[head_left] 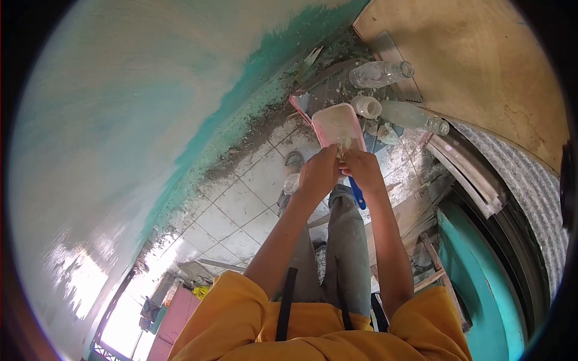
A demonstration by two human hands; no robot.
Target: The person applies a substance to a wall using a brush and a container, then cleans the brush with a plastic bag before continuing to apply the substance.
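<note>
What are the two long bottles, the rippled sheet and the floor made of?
Upper bottle and lower bottle: probably glass, smooth and see-through with bright glints, though clear plastic is possible.
Rippled sheet: dull grey, perhaps metal or fibre cement.
Floor: likely ceramic tile, pale with straight joints.

Pale item [344, 147] between the fingers [351, 156], indistinct, partly hidden
</note>
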